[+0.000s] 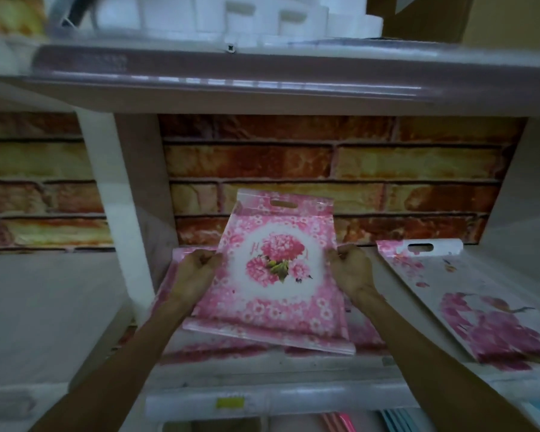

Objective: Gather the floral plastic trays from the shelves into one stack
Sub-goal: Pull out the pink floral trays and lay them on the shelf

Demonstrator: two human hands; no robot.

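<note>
A pink floral tray (pixel 275 304) with a white oval and a flower bunch in its middle is tilted up off the shelf, handle slot at its far end. My left hand (pixel 197 269) grips its left edge and my right hand (pixel 351 269) grips its right edge. It hovers over another pink floral tray (pixel 181 347) lying flat on the shelf, mostly hidden beneath. To the right a white tray with purple-pink flowers (pixel 468 307) lies flat on the same shelf.
The shelf unit (pixel 293 397) is pale plastic with a post (pixel 128 198) at the left. An upper shelf (pixel 231 79) carries white foam blocks. A brick-pattern wall (pixel 325 169) closes the back. Coloured items (pixel 340 422) show on the level below.
</note>
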